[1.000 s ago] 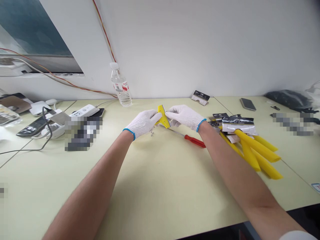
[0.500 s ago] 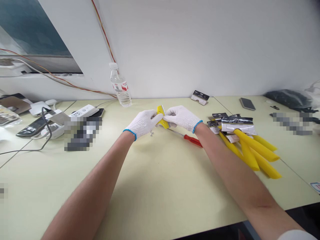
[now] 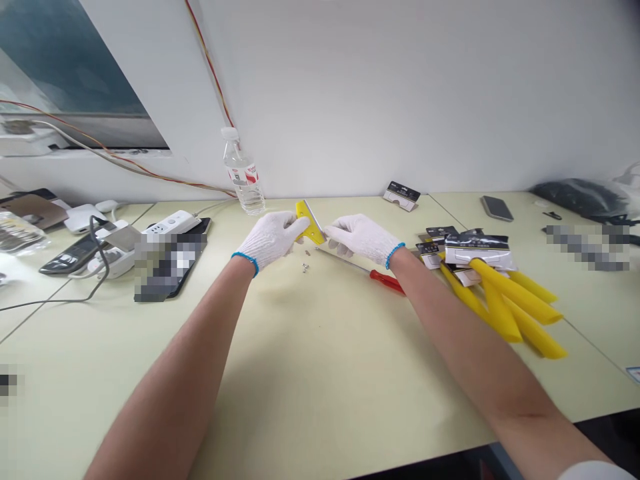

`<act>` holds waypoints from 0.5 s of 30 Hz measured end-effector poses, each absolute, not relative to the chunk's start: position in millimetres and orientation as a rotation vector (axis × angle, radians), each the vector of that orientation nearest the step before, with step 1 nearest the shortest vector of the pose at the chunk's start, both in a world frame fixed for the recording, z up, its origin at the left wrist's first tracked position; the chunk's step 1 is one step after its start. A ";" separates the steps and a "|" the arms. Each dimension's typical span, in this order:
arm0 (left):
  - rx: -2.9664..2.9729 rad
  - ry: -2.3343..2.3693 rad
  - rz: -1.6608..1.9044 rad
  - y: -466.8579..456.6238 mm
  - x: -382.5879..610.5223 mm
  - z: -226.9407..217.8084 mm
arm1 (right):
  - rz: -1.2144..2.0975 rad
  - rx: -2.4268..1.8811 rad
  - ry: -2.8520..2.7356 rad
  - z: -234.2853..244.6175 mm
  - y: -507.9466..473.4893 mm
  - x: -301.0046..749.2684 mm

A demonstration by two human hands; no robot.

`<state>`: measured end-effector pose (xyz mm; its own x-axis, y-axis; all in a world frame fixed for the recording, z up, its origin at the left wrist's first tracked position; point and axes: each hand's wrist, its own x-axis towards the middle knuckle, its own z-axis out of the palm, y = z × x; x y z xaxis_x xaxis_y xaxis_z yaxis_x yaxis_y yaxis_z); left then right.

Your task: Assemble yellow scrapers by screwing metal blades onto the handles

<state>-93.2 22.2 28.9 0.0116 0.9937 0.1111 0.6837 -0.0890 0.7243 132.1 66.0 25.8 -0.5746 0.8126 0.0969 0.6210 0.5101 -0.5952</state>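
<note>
My left hand, in a white knit glove with a blue cuff edge, is closed around a yellow scraper head. A metal strip runs along the scraper's upper right edge. Close to its lower right corner is my gloved right hand, thumb and fingers pinched together. Whatever is between those fingertips is too small to name. A few small screws lie on the table below the scraper. Beneath my right hand, a screwdriver with a red handle points up and left; my right wrist partly covers its handle end.
Several yellow handles with black-and-white packages lie at right. A black card and a phone are near the wall. A water bottle stands back left, beside a power strip and cables.
My left hand has shifted left with the scraper head, which is now tilted differently. My right fingers have come off its middle to its lower right corner, and the screws show more fully.
</note>
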 end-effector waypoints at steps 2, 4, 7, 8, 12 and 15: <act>1.788 1.764 0.893 22.5 -102.7 30.5 | 0.597 -1.213 -2.406 19.0 67.6 129.9; 1.761 1.801 0.899 21.9 -111.0 31.6 | 0.487 -1.234 -2.452 11.0 69.0 123.4; 1.736 1.810 0.902 19.0 -118.6 33.7 | 0.502 -1.227 -2.544 1.1 72.3 104.0; 1.739 1.808 0.903 17.7 -120.1 34.7 | 0.526 -1.220 -2.568 -1.1 74.5 95.6; 1.788 1.861 0.860 13.3 -126.2 39.3 | 0.756 -1.238 -2.454 -4.9 89.5 60.3; 1.764 1.929 0.848 11.6 -134.4 43.7 | 0.918 -1.218 -2.329 -6.7 100.8 41.2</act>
